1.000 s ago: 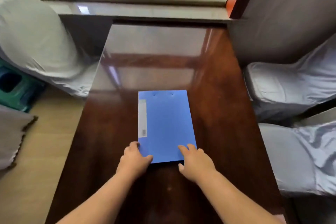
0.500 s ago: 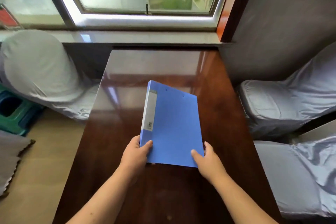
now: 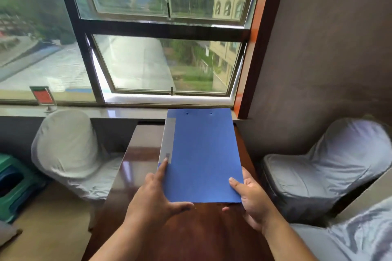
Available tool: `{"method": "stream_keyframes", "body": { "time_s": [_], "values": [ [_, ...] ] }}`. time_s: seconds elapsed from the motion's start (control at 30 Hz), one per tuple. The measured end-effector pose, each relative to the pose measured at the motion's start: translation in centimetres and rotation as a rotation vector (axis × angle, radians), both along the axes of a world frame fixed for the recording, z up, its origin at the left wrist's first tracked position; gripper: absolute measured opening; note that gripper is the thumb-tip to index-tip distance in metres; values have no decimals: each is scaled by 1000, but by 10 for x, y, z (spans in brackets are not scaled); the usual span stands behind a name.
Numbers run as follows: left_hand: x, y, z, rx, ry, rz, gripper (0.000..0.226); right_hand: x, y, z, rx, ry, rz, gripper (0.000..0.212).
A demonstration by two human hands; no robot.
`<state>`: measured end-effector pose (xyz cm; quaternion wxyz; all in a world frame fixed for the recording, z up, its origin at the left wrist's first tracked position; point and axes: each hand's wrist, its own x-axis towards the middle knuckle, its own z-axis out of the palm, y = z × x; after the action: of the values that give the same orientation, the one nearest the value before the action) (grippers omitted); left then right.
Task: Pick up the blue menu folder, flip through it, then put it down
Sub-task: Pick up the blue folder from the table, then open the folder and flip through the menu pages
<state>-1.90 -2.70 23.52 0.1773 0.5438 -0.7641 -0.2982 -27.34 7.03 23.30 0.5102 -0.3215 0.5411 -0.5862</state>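
Dark polished wood forms the table (image 3: 186,233), which runs from the viewer toward a window (image 3: 165,53) with a dark frame and a pale sill. Outside, a long grey roof, trees and a tan building are visible. A small red sign on a stand (image 3: 43,97) sits on the sill at left. Chairs under pale fabric covers stand on both sides: one at the left (image 3: 67,146), one at the right (image 3: 331,167), and part of another at the lower right corner. A green stool (image 3: 12,186) stands on the floor at the far left. The blue folder (image 3: 203,157) is held closed above the table, tilted up toward the viewer, spine to the left with a grey label strip along it and two small holes near the top edge. The left hand (image 3: 154,199) grips the lower left corner, index finger extended along the spine edge onto the label, thumb at the bottom edge. The right hand (image 3: 252,199) holds the lower right corner, thumb on the front cover, remaining fingers behind and out of sight. Both grips are closed on the folder; it does not touch the table.
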Motion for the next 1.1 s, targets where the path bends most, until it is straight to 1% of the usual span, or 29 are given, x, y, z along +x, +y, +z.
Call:
{"method": "stream_keyframes", "body": {
  "time_s": [0.13,0.2,0.27,0.3,0.37,0.4,0.43,0.47,0.53,0.57,0.6,0.67,0.7,0.73,0.8,0.83,0.9,0.97,1.03,1.1],
  "values": [
    [18,22,0,-47,8,-14,155,6,22,0,-64,-145,38,40],
    [24,29,-1,-86,-6,-22,154,7,30,2,-79,-247,42,41],
    [27,34,0,-125,-12,-23,152,8,35,6,-72,-308,52,40],
    [28,36,2,-139,-10,-22,152,7,36,8,-45,-331,66,46],
    [29,39,5,-171,-9,-21,149,6,36,11,32,-400,62,68],
    [30,41,8,-185,-10,-22,148,6,37,11,50,-402,68,71],
    [29,42,11,-193,-11,-19,147,4,37,8,58,-372,77,67],
    [29,43,13,-194,-11,-11,146,4,37,8,54,-308,92,59],
    [28,47,20,-182,-13,9,148,8,38,14,38,-195,119,34],
    [27,48,21,-180,-15,19,149,9,37,15,27,-168,110,33],
    [27,49,21,-191,-9,27,149,10,36,18,24,-149,108,38],
    [31,48,21,-214,-42,24,145,11,35,24,-1,-130,95,42],
    [33,47,22,-242,-85,15,136,10,34,25,-7,-109,69,43],
    [36,45,22,-310,-110,0,117,8,33,24,-5,-92,42,43],
    [37,43,21,-468,-70,9,62,3,34,21,4,-71,3,33],
    [36,40,20,-434,-4,72,53,-1,36,19,11,-69,-8,28],
    [33,33,18,-150,215,246,59,-6,43,16,11,-99,-39,26],
    [30,23,12,81,444,353,55,-11,50,16,7,-123,-73,24],
    [32,14,5,170,609,379,55,-16,54,17,1,-124,-81,23],
    [34,13,1,182,672,375,56,-19,54,20,-30,-123,-73,25]
  ]
}}
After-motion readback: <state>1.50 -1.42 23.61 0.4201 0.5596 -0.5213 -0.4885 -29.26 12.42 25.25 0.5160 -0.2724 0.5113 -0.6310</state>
